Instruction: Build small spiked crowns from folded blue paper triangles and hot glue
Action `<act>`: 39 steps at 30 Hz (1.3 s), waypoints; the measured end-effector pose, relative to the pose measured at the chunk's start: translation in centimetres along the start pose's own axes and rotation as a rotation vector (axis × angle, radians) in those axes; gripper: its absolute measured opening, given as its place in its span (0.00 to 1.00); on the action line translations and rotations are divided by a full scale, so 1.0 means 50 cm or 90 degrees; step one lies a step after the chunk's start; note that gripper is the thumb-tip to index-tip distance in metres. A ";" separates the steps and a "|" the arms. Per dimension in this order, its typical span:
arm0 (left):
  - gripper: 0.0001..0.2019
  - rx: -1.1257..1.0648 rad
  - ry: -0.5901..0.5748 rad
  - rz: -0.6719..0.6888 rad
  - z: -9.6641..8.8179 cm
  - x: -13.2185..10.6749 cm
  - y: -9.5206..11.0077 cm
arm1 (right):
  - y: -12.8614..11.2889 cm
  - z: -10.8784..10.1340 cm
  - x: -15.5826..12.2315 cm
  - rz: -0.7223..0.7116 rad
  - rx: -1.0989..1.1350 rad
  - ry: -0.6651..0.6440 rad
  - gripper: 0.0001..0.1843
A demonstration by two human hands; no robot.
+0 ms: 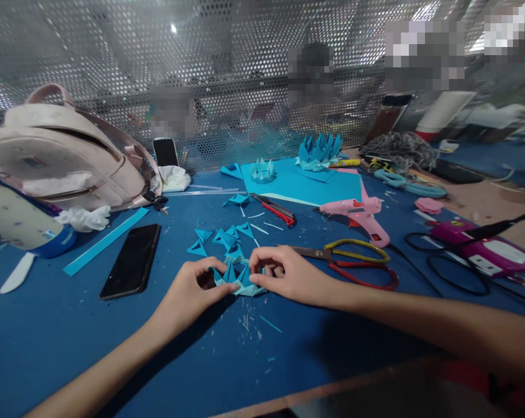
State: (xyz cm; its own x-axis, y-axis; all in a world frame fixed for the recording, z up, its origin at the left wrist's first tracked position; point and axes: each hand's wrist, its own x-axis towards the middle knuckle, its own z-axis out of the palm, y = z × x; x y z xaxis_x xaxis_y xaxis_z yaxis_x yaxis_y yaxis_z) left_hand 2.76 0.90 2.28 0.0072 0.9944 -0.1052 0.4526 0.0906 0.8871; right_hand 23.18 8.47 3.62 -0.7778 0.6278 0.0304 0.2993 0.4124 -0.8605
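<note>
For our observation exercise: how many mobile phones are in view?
3: black phone flat near the left hand; one propped beside the backpack; one leaning at the mesh, right. Others may be hidden.

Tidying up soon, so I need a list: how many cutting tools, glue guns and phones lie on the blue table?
Scissors: 1
Utility knife: 1
Glue gun: 1
Phones: 2, one flat, one propped upright
Total: 5
</note>
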 end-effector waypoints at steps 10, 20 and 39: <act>0.12 -0.008 -0.003 0.008 -0.001 0.000 0.004 | -0.001 0.000 -0.001 0.000 -0.005 0.000 0.05; 0.12 -0.022 -0.006 0.010 -0.002 0.000 0.006 | 0.000 -0.001 -0.003 -0.011 -0.001 -0.004 0.04; 0.14 -0.072 0.053 -0.013 0.003 -0.004 0.002 | 0.005 -0.004 -0.004 -0.086 -0.083 0.050 0.04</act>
State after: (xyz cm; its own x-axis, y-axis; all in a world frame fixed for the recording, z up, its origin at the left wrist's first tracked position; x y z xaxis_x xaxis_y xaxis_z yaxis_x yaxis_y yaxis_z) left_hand 2.94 0.70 2.33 -0.0767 0.9929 -0.0907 0.3485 0.1120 0.9306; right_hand 23.52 8.56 3.50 -0.7717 0.6083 0.1857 0.2674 0.5752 -0.7731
